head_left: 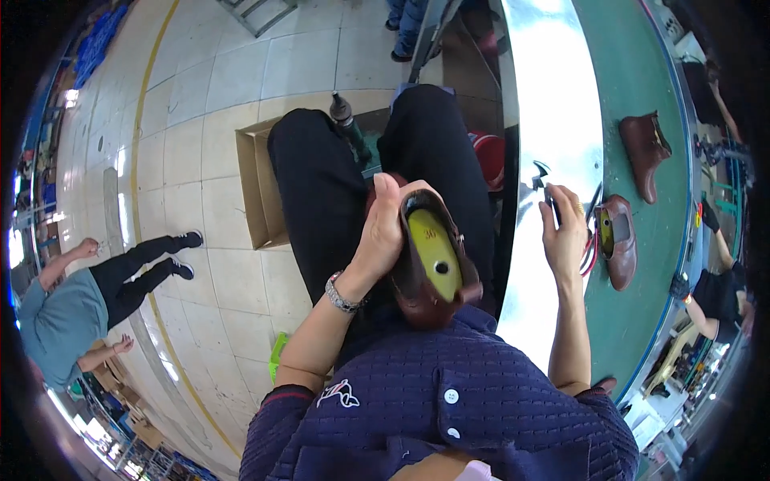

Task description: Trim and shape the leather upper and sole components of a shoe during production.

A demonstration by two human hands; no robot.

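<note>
Brown shoe (429,276) on a yellow last sits over the person's lap, left hand (381,232) wrapped around its side, fingers pressed against the leather. Beside it, the right hand (565,228) pinches a small dark tool (552,200) above the shiny bench (553,104) edge.

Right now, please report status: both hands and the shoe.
Left hand grips brown shoe on yellow last, over lap. Right hand holds a small dark tool at the metal bench edge. Nothing blocking between them.
</note>
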